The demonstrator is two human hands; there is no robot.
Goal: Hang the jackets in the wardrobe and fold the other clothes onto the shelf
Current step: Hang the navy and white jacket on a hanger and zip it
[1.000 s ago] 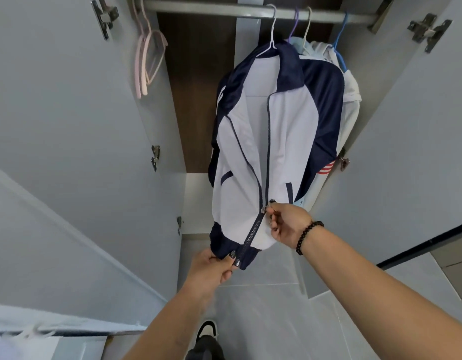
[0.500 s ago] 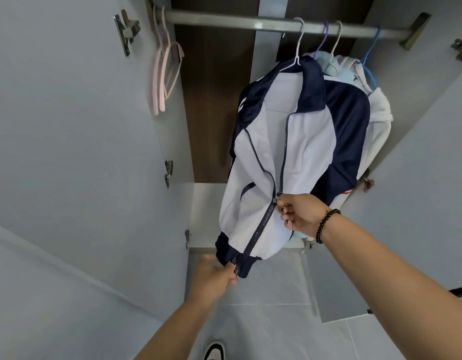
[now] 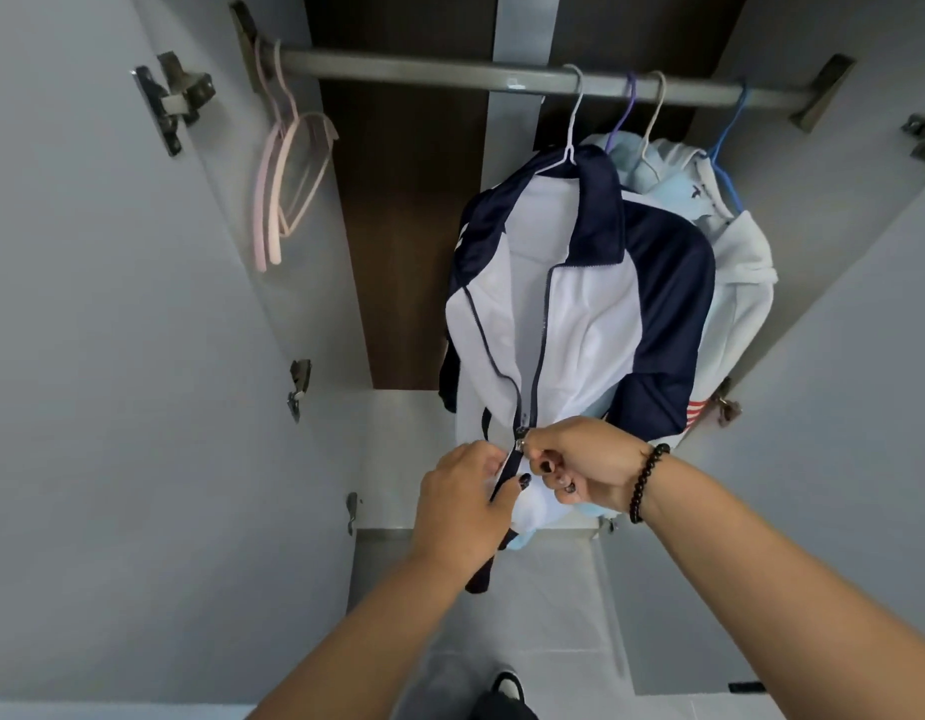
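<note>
A white and navy zip jacket [image 3: 590,324] hangs on a white hanger [image 3: 572,127] from the wardrobe rail [image 3: 429,75]. My right hand [image 3: 585,462] pinches the zip slider partway up the jacket's front. Just left of it, my left hand [image 3: 463,504] grips the lower front of the jacket by the zip. Behind this jacket hang a light blue garment [image 3: 629,163] and a white jacket [image 3: 741,283] on their own hangers.
Pink empty hangers [image 3: 286,189] hang at the rail's left end. Open grey wardrobe doors [image 3: 112,356] stand on both sides, with metal hinges [image 3: 172,103]. A pale shelf surface [image 3: 403,449] lies below the jackets. My shoe [image 3: 504,691] is on the tiled floor.
My left hand has come up from the jacket's hem to just beside my right hand. The lower front of the jacket has bunched up between them. The view has tilted upward.
</note>
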